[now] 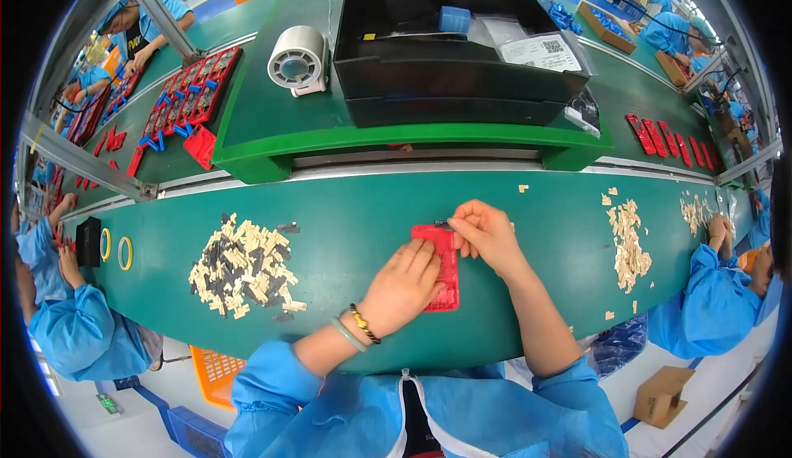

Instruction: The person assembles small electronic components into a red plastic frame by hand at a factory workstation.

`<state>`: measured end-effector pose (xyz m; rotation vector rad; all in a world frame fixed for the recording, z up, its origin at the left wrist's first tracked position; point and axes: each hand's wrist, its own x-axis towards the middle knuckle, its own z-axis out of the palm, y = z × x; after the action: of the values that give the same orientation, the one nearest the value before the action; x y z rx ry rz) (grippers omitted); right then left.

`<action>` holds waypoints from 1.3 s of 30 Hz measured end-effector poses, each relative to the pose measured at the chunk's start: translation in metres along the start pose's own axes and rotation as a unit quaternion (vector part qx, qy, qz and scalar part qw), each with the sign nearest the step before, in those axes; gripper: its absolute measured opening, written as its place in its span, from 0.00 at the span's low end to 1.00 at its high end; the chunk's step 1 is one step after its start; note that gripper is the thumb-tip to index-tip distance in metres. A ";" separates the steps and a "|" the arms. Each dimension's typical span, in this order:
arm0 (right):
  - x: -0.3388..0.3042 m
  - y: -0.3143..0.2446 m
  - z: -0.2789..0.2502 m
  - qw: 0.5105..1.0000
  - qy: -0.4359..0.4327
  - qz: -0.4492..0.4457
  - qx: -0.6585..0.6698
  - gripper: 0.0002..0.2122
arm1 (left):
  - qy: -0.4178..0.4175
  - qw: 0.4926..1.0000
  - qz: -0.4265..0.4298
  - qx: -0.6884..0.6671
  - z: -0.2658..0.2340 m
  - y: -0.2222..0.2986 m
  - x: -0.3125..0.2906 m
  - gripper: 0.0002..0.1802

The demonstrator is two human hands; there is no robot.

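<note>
A red rectangular tray (449, 267) with a moulded surface lies on the green worktable, in front of my body. My left hand (401, 283) rests across its left side, fingers laid over the surface and hiding part of it. At the tray's far edge, my right hand (488, 237) pinches a small black piece (441, 222) between thumb and fingertips. To the left is a loose pile of cream and black small pieces (246, 264). A pile of small cream pieces (629, 248) lies on the right, with a few scattered around it.
A green raised shelf (412, 134) runs behind the work area, carrying a black bin (454, 87) and a white fan (298, 61). Two tape rolls (124, 253) lie far left. Red trays (664, 140) sit on the far right line. Co-workers in blue work on both sides.
</note>
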<state>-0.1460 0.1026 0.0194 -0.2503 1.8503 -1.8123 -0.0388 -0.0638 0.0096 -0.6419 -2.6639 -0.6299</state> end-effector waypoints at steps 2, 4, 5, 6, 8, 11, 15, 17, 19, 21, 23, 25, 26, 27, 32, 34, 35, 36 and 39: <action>0.006 0.003 -0.004 0.999 -0.018 0.009 -0.031 0.05 | -0.007 0.999 -0.004 0.046 0.008 0.007 0.000 0.22; 0.010 0.004 -0.006 0.997 -0.037 0.019 -0.062 0.05 | -0.006 0.999 -0.008 0.051 0.011 0.009 0.001 0.22; 0.012 0.004 -0.006 0.998 -0.036 0.028 -0.053 0.05 | -0.006 0.998 -0.011 0.058 0.012 0.008 0.001 0.22; 0.013 0.004 -0.005 0.998 -0.035 0.036 -0.044 0.05 | -0.006 0.998 -0.012 0.055 0.012 0.008 0.001 0.22; 0.014 0.007 -0.001 0.998 -0.023 0.033 -0.053 0.05 | 0.013 0.998 -0.031 0.059 0.010 0.009 0.002 0.21; 0.012 0.010 0.005 0.997 0.000 0.025 -0.067 0.05 | 0.012 0.998 -0.036 0.055 0.011 0.009 0.001 0.19; 0.011 0.013 0.013 0.995 0.037 0.003 -0.090 0.03 | 0.020 0.997 -0.029 0.065 0.012 0.008 0.002 0.17; 0.010 0.014 0.016 0.993 0.045 -0.003 -0.106 0.03 | 0.012 0.997 -0.028 0.069 0.012 0.008 0.001 0.17; 0.010 0.017 0.017 0.991 0.053 -0.011 -0.122 0.03 | 0.009 0.998 -0.030 0.062 0.009 0.008 0.002 0.17; 0.011 0.022 0.015 0.976 0.080 -0.047 -0.196 0.05 | 0.006 0.998 -0.030 0.055 0.009 0.008 0.003 0.17; 0.011 0.021 0.015 0.976 0.077 -0.045 -0.197 0.05 | 0.003 0.999 -0.045 0.028 0.009 0.007 0.003 0.16; 0.010 0.021 0.016 0.976 0.075 -0.044 -0.198 0.05 | 0.006 0.999 -0.050 0.021 0.008 0.006 0.003 0.16; 0.011 0.021 0.015 0.975 0.075 -0.048 -0.203 0.04 | 0.010 0.998 -0.052 0.013 0.007 0.005 0.004 0.16; 0.011 0.022 0.015 0.974 0.075 -0.053 -0.207 0.04 | 0.010 0.999 -0.052 0.014 0.008 0.004 0.004 0.16; 0.012 0.021 0.016 0.968 0.076 -0.071 -0.228 0.03 | 0.009 0.999 -0.047 0.000 0.003 0.000 0.007 0.21; 0.005 0.012 0.017 0.964 0.075 -0.083 -0.243 0.03 | 0.004 0.999 -0.047 -0.009 0.002 -0.002 0.009 0.22; -0.004 0.004 0.019 0.935 0.084 -0.111 -0.326 0.04 | -0.001 0.999 -0.050 -0.016 0.001 -0.003 0.010 0.23; -0.010 0.000 0.019 0.898 0.092 -0.137 -0.408 0.05 | 0.003 0.998 -0.049 -0.025 0.003 -0.004 0.010 0.24; -0.015 0.022 0.012 0.799 0.110 -0.342 -0.482 0.08 | 0.012 0.998 -0.050 -0.045 0.002 -0.002 0.014 0.25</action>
<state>-0.1222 0.1009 0.0025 -1.2505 2.9969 -1.0607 -0.0519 -0.0598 0.0129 -0.5249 -2.6715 -0.7849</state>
